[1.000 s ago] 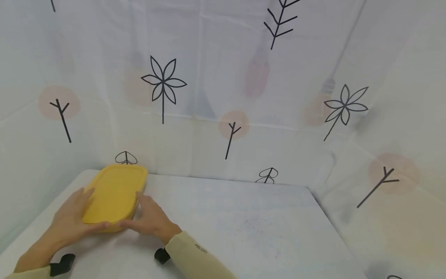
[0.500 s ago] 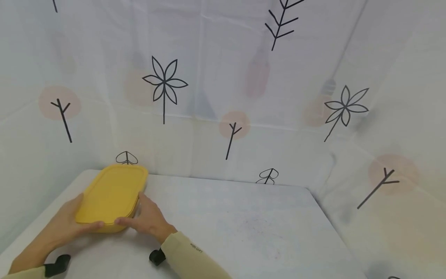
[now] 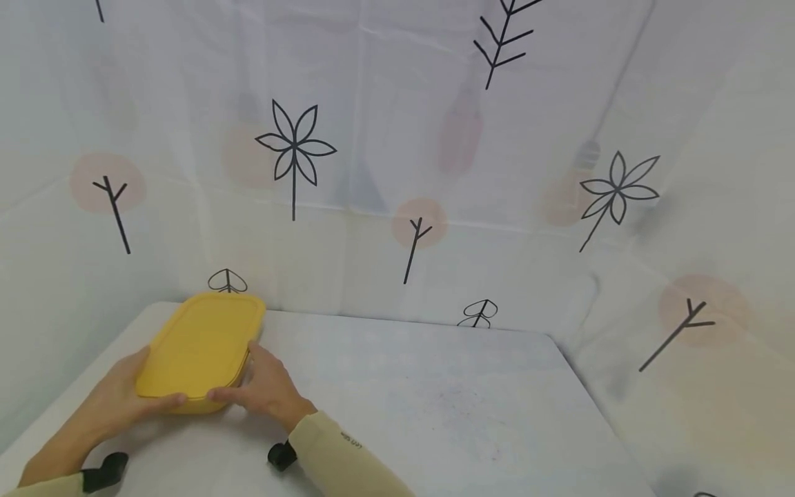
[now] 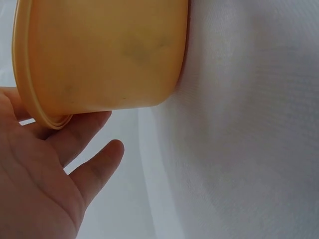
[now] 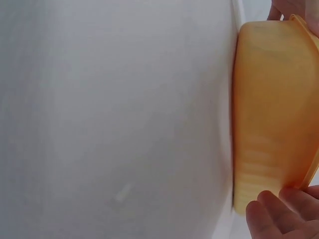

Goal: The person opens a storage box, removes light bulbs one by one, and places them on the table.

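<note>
A yellow lidded food container [image 3: 195, 345] sits at the table's left side, lid up. My left hand [image 3: 118, 397] grips its near left corner, thumb along the front edge and fingers down the left side. At the near right corner my right hand [image 3: 267, 383] grips it, thumb at the front and fingers on the right side. In the left wrist view the container's wall [image 4: 109, 55] meets the table, and some left fingers [image 4: 92, 132] lie under the lid's rim. Right fingertips [image 5: 264, 214] touch the container's lower side in the right wrist view.
The white table [image 3: 435, 400] extends to the right, with faint marks on its surface. Behind it hangs a pale curtain [image 3: 373, 172] printed with plants and utensils. Black straps [image 3: 105, 473] circle the wrists.
My left hand has shifted left, its fingers going from the lid's edge to the container's side. My right hand has moved slightly left. The container stays in about the same place.
</note>
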### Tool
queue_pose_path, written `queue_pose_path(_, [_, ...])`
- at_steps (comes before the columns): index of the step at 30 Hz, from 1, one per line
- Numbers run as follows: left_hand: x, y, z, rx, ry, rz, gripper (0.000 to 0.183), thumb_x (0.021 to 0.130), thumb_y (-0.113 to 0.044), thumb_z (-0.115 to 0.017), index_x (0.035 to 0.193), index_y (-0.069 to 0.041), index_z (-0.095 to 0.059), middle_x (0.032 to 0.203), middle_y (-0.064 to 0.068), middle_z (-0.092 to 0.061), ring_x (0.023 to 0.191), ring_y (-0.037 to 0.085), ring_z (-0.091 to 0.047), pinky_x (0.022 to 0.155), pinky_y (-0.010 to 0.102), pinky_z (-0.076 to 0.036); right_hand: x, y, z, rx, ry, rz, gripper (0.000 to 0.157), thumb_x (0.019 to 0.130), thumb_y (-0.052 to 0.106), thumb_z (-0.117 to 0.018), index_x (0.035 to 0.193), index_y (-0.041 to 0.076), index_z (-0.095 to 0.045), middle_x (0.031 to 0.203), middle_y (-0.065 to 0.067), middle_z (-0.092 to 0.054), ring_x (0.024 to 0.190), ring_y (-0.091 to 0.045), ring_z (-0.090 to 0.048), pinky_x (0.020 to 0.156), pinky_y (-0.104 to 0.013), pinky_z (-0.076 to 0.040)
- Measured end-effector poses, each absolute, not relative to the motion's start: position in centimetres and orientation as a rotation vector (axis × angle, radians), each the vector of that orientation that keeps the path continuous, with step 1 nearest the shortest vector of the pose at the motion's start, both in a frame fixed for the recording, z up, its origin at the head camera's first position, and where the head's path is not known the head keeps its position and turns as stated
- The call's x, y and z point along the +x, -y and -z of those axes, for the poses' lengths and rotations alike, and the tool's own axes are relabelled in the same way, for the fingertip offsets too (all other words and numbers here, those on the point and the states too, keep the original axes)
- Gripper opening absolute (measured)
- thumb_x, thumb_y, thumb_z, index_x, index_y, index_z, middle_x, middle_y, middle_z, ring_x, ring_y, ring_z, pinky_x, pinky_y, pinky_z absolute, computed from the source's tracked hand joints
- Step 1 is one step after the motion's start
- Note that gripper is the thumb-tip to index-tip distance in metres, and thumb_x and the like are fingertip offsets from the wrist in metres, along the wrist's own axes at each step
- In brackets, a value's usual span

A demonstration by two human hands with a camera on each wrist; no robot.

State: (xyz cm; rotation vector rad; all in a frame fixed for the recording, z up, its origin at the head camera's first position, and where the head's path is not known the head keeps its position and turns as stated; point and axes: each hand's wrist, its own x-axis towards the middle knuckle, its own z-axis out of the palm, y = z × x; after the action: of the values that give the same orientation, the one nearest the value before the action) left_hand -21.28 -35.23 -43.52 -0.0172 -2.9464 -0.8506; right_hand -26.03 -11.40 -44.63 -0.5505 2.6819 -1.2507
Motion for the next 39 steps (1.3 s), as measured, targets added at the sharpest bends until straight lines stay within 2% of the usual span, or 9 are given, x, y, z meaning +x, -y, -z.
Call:
queue_pose_path(7, [-21.0, 35.3, 43.6, 0.008, 2.94, 0.862, 0.119, 0.077, -0.058, -0.071, 0.142, 0.019, -0.009, 0.136, 0.045, -0.023, 0.119, 0.058, -0.028, 0.094, 0.073, -0.027, -26.4, 10.8, 44.7, -0.542, -2.658, 1.288, 0.102, 0.063, 0.064, -0.079, 0.146, 0.024, -0.037, 0.145, 0.012, -0.041, 0.132, -0.009, -0.04, 0.106, -0.035, -0.04])
queue_pose_path(13, [-21.0, 34.4, 44.0, -0.046, 2.897, 0.848, 0.119, 0.075, -0.057, -0.074, 0.141, 0.021, -0.014, 0.134, 0.044, -0.029, 0.119, 0.057, -0.032, 0.095, 0.071, -0.03, -26.9, 9.4, 45.1, -0.542, -2.596, 1.359, 0.099, 0.062, 0.059, -0.082, 0.145, 0.03, -0.037, 0.14, 0.014, -0.045, 0.126, -0.011, -0.046, 0.101, -0.037, -0.045])
queue_pose_path(19, [-21.4, 33.2, 43.9, -0.052, 2.876, 0.864, 0.12, 0.072, -0.059, -0.075, 0.142, 0.02, -0.016, 0.134, 0.041, -0.031, 0.118, 0.053, -0.035, 0.096, 0.069, -0.032, -27.6, 8.1, 45.1, -0.566, -2.544, 1.405, 0.099, 0.062, 0.058, -0.083, 0.146, 0.032, -0.036, 0.141, 0.018, -0.043, 0.126, -0.012, -0.046, 0.1, -0.036, -0.046])
queue_pose_path(28, [-21.4, 31.9, 44.1, -0.065, 2.878, 0.884, 0.116, 0.074, -0.058, -0.074, 0.141, 0.019, -0.02, 0.132, 0.037, -0.034, 0.115, 0.047, -0.039, 0.095, 0.066, -0.036, -27.9, 6.4, 45.3, -0.616, -2.513, 1.4, 0.094, 0.064, 0.059, -0.081, 0.144, 0.041, -0.035, 0.14, 0.022, -0.041, 0.127, -0.015, -0.045, 0.1, -0.041, -0.045])
queue_pose_path(39, [-21.3, 29.3, 44.2, -0.065, 2.878, 0.891, 0.121, 0.072, -0.065, -0.071, 0.144, 0.015, -0.016, 0.132, 0.034, -0.032, 0.115, 0.045, -0.04, 0.096, 0.066, -0.037, -28.3, 3.9, 45.4, -0.571, -2.461, 1.463, 0.094, 0.065, 0.052, -0.084, 0.144, 0.035, -0.037, 0.138, 0.023, -0.043, 0.122, -0.01, -0.05, 0.1, -0.033, -0.046])
